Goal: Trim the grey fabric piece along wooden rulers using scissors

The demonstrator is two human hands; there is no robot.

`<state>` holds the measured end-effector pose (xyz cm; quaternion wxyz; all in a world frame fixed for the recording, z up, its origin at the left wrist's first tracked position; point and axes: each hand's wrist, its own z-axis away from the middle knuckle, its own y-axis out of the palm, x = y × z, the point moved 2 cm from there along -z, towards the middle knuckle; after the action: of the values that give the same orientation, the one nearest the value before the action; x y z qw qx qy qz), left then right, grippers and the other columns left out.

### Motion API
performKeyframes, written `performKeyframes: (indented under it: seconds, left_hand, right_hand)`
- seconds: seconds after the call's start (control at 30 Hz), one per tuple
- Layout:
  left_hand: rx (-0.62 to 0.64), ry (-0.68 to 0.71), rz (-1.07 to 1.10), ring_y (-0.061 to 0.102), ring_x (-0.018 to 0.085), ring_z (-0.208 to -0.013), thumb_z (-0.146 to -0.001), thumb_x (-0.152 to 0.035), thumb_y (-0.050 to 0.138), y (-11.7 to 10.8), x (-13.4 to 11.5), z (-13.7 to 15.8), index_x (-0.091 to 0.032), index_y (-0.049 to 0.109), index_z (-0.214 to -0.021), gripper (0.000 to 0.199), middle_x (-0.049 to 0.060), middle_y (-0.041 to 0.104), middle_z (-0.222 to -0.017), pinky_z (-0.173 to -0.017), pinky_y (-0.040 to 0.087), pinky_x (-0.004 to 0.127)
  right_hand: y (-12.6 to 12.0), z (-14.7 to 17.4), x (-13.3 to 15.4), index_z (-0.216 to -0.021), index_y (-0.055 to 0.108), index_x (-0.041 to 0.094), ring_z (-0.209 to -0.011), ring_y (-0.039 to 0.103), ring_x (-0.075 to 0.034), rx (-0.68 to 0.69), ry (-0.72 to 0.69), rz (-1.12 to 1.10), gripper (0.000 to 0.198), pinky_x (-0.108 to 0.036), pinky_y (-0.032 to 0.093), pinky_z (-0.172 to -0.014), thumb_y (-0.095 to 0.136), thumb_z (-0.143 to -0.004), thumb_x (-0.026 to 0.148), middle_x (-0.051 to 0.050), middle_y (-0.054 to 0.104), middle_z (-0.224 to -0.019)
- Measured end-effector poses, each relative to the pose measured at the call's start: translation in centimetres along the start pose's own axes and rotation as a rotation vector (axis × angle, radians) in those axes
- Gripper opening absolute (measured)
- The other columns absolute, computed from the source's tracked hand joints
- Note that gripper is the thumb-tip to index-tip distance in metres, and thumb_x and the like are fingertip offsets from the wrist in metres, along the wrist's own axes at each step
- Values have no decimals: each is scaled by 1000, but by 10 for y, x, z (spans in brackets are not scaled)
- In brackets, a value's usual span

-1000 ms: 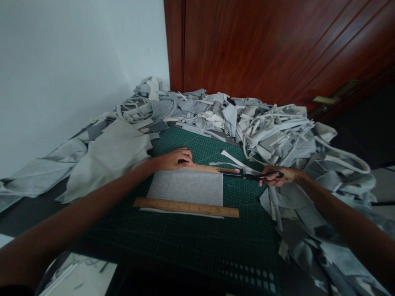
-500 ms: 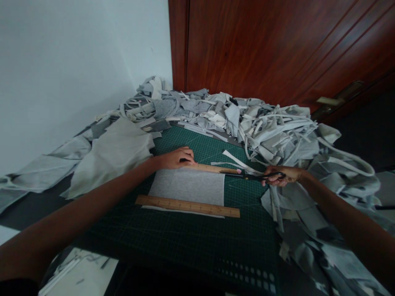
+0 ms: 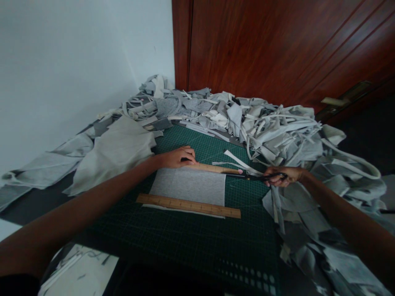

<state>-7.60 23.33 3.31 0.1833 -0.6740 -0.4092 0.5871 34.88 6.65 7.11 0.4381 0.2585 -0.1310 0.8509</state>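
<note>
My right hand (image 3: 282,176) is closed around the handles of black scissors (image 3: 254,177), whose blades point left along the far edge of a piece of light grey fabric (image 3: 188,185). A narrow wooden ruler (image 3: 212,168) lies along that same edge. My left hand (image 3: 180,157) has its fingers bunched and pressed onto the ruler's left part; a dark spot under the fingers is unclear. Across the near side of the fabric lies a second wooden ruler (image 3: 188,205), touched by neither hand. A thin fabric edge shows beyond it.
Beneath the fabric is a green cutting mat (image 3: 197,234). Heaped grey and white scraps (image 3: 277,127) surround its far and right sides. A pale cloth (image 3: 114,152) lies at left. Loose strips (image 3: 236,158) rest near the scissors. Behind stand a white wall and a wooden door (image 3: 262,49).
The view has shifted slightly. Both hands, the scissors, the rulers and the fabric keep nearly the same places relative to each other.
</note>
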Motion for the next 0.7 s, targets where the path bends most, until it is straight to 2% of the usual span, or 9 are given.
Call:
performKeyframes:
  seconds: [0.07, 0.23, 0.37, 0.43, 0.63, 0.7]
  left_hand:
    - [4, -7, -7, 58, 21, -95, -103, -47, 55, 0, -1, 0, -26, 81, -106, 34, 7, 68, -97, -96, 39, 37]
    - [10, -23, -5, 58, 21, -96, -103, -46, 56, 0, -3, 0, -27, 81, -106, 32, 7, 68, -98, -96, 39, 37]
    - [-10, -2, 8, 58, 21, -95, -102, -46, 57, 1, 0, 1, -27, 81, -105, 31, 7, 68, -96, -95, 39, 38]
    - [-25, 7, 16, 58, 21, -94, -101, -47, 58, 1, 2, 1, -26, 82, -104, 31, 7, 68, -96, -95, 39, 38]
    - [-28, 39, 5, 59, 20, -93, -102, -48, 57, 3, 6, 1, -24, 81, -103, 34, 7, 69, -95, -97, 38, 37]
    - [-20, 37, -5, 59, 19, -93, -103, -48, 56, 3, 7, 1, -24, 81, -104, 34, 7, 69, -96, -97, 37, 36]
  right_hand:
    - [-1, 2, 0, -70, 71, 25, -42, 10, -5, 25, 45, -20, 52, -26, 3, -37, 79, -60, 76, 3, 30, -48]
    - [1, 9, 12, -71, 68, 25, -43, 11, -5, 77, 119, -19, 48, -24, 1, -37, 86, -56, 66, 5, 31, -50]
    - [4, 12, 23, -76, 65, 19, -43, 17, -3, 28, 135, -10, 51, -19, 9, -38, 88, -55, 59, 7, 35, -52]
    - [2, 8, 23, -81, 65, 15, -43, 21, -2, 52, 117, -22, 53, -17, 14, -39, 87, -58, 58, 8, 37, -54]
    - [-16, -13, 10, -92, 58, 14, -40, 21, -2, 348, 13, 9, 48, -14, 22, -36, 78, -79, 56, 11, 37, -55]
    - [-18, -16, 9, -95, 57, 14, -41, 22, -2, 379, -24, 10, 44, -13, 23, -36, 76, -84, 53, 11, 37, -57]
